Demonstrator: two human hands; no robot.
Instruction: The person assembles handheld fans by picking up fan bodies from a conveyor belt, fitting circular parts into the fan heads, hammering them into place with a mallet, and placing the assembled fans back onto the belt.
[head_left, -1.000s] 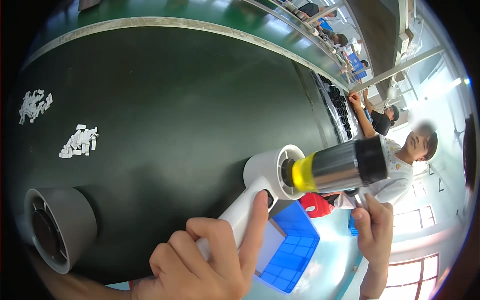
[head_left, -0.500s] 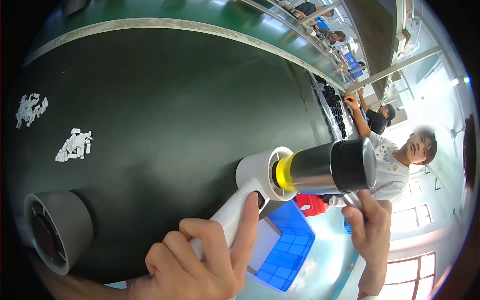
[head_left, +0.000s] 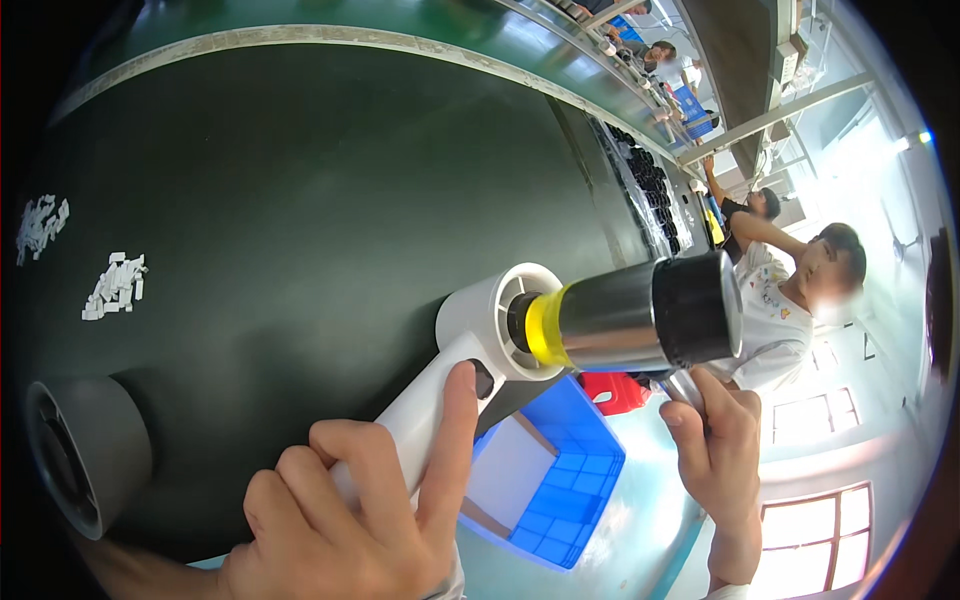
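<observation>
My left hand (head_left: 350,520) is wrapped round the white handle of what looks like a hair dryer body (head_left: 465,315). Its index finger lies along the handle, beside a dark opening. The round barrel stands on the dark green work surface, mouth facing right. In my right hand (head_left: 722,460) is the metal handle of a mallet-like tool (head_left: 610,320), whose silver head has a yellow end and a wide black end. That yellow end is at the barrel's mouth, where a black round part shows; whether they touch, I cannot tell. A grey hollow cylinder (head_left: 115,440) lies beyond my left forearm.
Two piles of small white pieces, one nearer (head_left: 115,290) and one farther left (head_left: 42,228), lie on the surface. Below the edge is a blue crate (head_left: 570,500), beside a red jug (head_left: 615,393). Black parts (head_left: 650,185) line the far right, near a person in white (head_left: 780,340).
The whole scene has shifted left in the picture. My hands keep their holds, and the tool stays at the barrel's mouth. The person in white has drawn an arm back from the black parts.
</observation>
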